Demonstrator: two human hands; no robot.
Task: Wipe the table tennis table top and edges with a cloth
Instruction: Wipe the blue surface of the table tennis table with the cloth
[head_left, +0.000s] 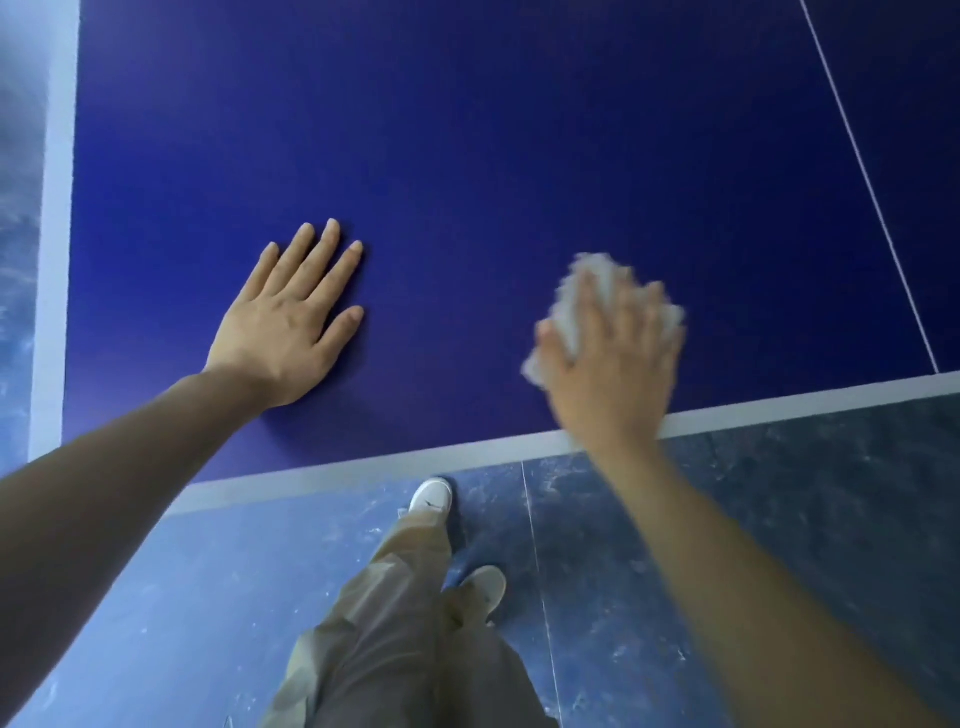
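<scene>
Down on the dark blue table tennis table top (493, 156), the left hand (291, 317) lies flat, palm down, fingers straight and spread, holding nothing. At about three o'clock from it, the right hand (608, 353) presses a crumpled white cloth (571, 306) against the surface, fingers spread over it; the hand and cloth are blurred. The cloth sits near the table's pale grey end border (415, 462), which runs at six o'clock from both hands. A thin white centre line (867, 182) lies at two o'clock from the cloth. Below, beige trousers (395, 613) and white shoes (431, 499) stand on the mottled blue-grey floor (753, 519).
</scene>
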